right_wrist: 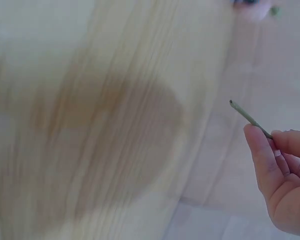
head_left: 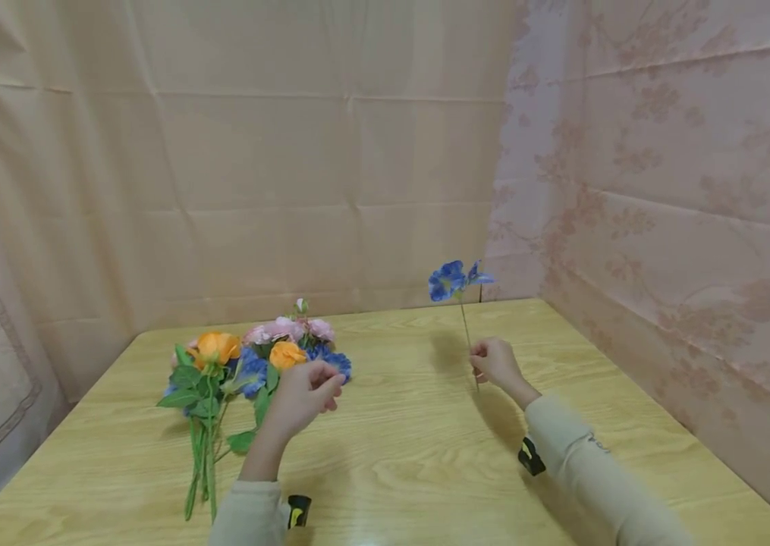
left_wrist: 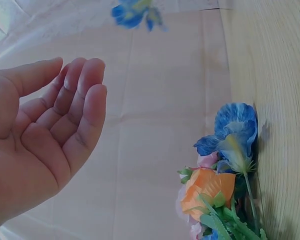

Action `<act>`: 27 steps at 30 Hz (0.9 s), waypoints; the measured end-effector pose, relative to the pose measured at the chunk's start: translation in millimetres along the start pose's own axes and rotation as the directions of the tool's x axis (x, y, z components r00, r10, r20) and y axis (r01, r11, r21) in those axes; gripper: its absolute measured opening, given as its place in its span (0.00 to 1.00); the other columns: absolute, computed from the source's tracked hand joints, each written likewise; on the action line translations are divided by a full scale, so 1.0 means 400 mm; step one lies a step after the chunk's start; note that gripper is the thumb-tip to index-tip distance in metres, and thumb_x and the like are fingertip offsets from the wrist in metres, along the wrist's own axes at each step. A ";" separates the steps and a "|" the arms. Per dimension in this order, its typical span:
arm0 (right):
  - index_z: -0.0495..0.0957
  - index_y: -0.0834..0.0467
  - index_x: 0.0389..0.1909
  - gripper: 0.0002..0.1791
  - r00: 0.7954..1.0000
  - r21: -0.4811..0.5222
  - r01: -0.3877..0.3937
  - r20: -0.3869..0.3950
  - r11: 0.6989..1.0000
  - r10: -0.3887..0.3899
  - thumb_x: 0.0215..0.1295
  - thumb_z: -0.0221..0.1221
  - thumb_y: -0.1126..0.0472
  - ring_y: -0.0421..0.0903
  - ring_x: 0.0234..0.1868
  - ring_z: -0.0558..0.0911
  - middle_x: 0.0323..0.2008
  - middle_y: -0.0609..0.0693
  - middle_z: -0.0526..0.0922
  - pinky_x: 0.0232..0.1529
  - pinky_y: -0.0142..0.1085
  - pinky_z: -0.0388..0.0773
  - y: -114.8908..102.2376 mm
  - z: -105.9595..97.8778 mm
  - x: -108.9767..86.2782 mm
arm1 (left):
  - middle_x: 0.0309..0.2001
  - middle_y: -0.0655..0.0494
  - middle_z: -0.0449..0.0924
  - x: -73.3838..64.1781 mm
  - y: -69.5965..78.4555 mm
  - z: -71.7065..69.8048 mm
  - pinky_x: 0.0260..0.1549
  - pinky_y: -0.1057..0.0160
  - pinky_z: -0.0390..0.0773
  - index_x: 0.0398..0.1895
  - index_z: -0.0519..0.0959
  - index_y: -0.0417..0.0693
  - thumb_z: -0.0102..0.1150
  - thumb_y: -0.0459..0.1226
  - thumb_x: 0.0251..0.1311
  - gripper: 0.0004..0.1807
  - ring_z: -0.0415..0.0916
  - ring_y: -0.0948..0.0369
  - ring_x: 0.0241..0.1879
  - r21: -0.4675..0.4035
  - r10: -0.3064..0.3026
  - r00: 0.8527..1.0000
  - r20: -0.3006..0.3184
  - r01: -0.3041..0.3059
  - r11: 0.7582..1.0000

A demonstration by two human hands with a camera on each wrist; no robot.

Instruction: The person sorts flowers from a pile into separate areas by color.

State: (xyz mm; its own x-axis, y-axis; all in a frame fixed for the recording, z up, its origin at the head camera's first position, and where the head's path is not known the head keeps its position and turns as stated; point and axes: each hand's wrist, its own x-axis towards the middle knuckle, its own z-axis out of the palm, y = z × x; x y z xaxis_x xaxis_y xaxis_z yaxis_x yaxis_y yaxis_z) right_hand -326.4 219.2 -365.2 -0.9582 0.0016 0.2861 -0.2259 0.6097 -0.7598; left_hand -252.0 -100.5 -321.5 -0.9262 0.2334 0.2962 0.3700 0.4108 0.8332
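One blue flower spray (head_left: 451, 279) is held above the right part of the tabletop (head_left: 412, 455), and its thin stem (head_left: 466, 324) is pinched low by the thumb and fingers of the right hand (head_left: 497, 364). Its long axis is nearly upright, with a small lean: in the head view, two blossoms (head_left: 444, 285) are carried at the top, a little to the left, and the lower end of the stem is pointed down, a little to the right. The two hands are well apart; the left hand (head_left: 303, 394), free and with its fingers loosely bent, is held near the flower pile (head_left: 251, 371). In this pile, two orange blooms (head_left: 218, 348) and at least two blue blooms (head_left: 340, 364) can be counted, while the exact number of pink blooms (head_left: 285, 328) cannot be told; the green stems (head_left: 211, 462) are mostly pointed toward the person
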 end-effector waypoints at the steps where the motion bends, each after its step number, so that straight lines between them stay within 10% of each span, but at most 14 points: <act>1: 0.71 0.71 0.23 0.04 1.000 -0.029 -0.013 -0.006 1.000 0.013 0.55 0.52 0.76 0.44 0.15 0.76 0.18 0.58 0.75 0.18 0.35 0.77 0.013 -0.012 0.006 | 0.21 0.54 0.73 -0.001 -0.001 0.000 0.22 0.63 0.76 0.28 0.77 0.40 0.55 0.32 0.58 0.05 0.74 0.55 0.20 0.002 0.000 1.000 0.003 0.000 1.000; 14: 0.52 0.53 0.05 0.26 0.997 -0.471 -0.082 -0.029 0.878 0.077 0.55 0.43 0.78 0.38 0.08 0.55 0.05 0.44 0.52 0.12 0.29 0.56 0.095 -0.099 0.052 | 0.20 0.55 0.73 -0.009 -0.013 -0.002 0.21 0.59 0.75 0.26 0.76 0.42 0.54 0.35 0.59 0.07 0.74 0.58 0.19 0.042 -0.005 1.000 0.030 0.004 0.999; 27: 0.72 0.72 0.21 0.09 0.982 -0.583 -0.140 -0.182 0.800 0.039 0.53 0.44 0.76 0.63 0.27 0.77 0.24 0.69 0.76 0.27 0.51 0.75 0.178 -0.143 0.066 | 0.20 0.56 0.74 -0.013 -0.019 -0.002 0.20 0.62 0.73 0.26 0.76 0.43 0.54 0.37 0.60 0.08 0.73 0.60 0.19 0.059 -0.008 0.999 0.051 0.005 0.998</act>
State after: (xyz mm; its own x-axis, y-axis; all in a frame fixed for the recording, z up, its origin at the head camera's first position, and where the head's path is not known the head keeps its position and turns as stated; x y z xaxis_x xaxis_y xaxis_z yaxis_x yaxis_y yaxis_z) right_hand -357.8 307.8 -378.3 -0.9181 0.1696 0.3581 0.0554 0.9499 -0.3077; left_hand -250.0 -105.7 -329.2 -0.9241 0.2746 0.2656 0.3692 0.4629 0.8058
